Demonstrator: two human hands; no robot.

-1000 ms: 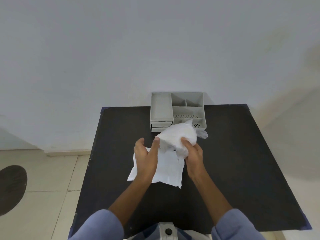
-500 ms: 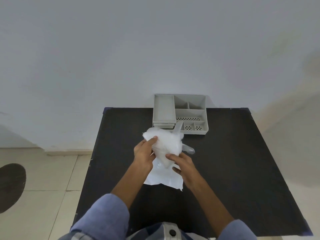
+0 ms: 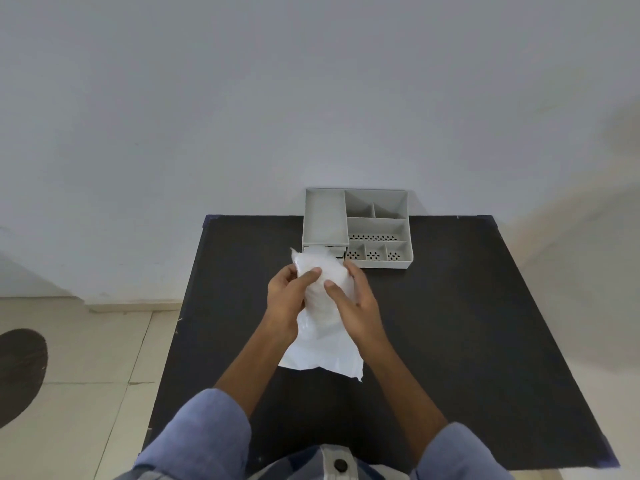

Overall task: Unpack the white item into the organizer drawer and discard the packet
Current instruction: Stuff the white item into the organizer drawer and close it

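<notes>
Both hands hold a crumpled white item (image 3: 320, 273) above the black table (image 3: 450, 323), just in front of the grey organizer (image 3: 377, 226). My left hand (image 3: 287, 299) grips its left side with the thumb across the front. My right hand (image 3: 353, 306) holds its right side. Under the hands a flat white packet (image 3: 322, 358) lies on the table. The organizer stands at the table's far edge against the wall; its drawer front at the lower left is mostly hidden behind the white item.
The organizer's top has a long left tray and several small compartments, some perforated. A grey wall rises behind the table. Tiled floor and a dark round shape (image 3: 19, 372) lie to the left.
The white item has shifted left and toward the organizer's drawer side, and both hands have regripped it more tightly. The packet stays flat on the table.
</notes>
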